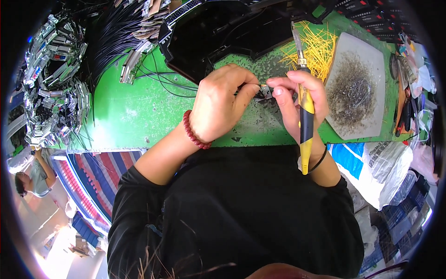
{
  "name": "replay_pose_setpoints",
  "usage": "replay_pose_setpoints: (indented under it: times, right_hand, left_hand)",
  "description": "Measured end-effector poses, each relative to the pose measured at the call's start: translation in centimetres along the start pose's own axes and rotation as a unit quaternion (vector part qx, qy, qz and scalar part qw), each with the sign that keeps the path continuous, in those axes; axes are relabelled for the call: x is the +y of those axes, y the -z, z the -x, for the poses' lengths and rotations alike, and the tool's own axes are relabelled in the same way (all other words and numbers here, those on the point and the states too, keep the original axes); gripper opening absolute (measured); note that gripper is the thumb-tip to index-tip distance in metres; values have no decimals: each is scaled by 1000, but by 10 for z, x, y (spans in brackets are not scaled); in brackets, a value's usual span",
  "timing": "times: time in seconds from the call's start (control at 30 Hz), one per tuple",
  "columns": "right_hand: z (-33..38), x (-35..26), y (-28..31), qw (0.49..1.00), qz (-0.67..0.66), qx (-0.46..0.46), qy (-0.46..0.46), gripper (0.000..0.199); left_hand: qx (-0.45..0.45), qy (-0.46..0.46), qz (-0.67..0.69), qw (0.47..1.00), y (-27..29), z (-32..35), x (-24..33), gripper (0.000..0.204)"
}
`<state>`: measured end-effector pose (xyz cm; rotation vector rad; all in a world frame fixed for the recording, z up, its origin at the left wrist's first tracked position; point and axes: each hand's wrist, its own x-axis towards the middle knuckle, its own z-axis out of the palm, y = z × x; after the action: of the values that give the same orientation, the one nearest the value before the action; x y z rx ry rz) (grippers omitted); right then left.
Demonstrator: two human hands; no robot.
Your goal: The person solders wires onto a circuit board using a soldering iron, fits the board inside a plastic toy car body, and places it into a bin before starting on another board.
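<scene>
Thin piece (263, 85) pinched, soldering iron (305, 114) not yet applied

Well in from the surface's (121, 114) front edge, the piece, apparently a wire, is gripped by left hand (222, 100) and right hand (299, 97) fingertips; the iron, also right-held, is pointed away.

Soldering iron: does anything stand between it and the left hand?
Yes: the right hand holds the soldering iron, with its thumb and fingertips between that iron and the left hand.
</scene>
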<state>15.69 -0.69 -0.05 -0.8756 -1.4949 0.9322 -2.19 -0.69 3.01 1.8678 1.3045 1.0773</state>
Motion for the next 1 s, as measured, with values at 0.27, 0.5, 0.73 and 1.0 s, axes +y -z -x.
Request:
replay_pose_setpoints:
  times: [0.27, 0.5, 0.73, 1.0]
  right_hand:
    - [-1, -8, 0, 1000, -4, 1, 5, 31]
    - [-1, -6, 3, 998, 34, -44, 14, 33]
    - [-3, -8, -2, 1000, -2, -26, -4, 28]
    - [1, -7, -1, 1000, -11, -5, 13, 27]
  left_hand:
    - [-6, 3, -7, 1000, 0, 1, 1, 8]
    - [-14, 1, -12, 1000, 1, 3, 0, 8]
    - [-18, 9, -6, 1000, -1, 2, -1, 7]
    - [-8, 37, 24, 999, 3, -1, 6, 5]
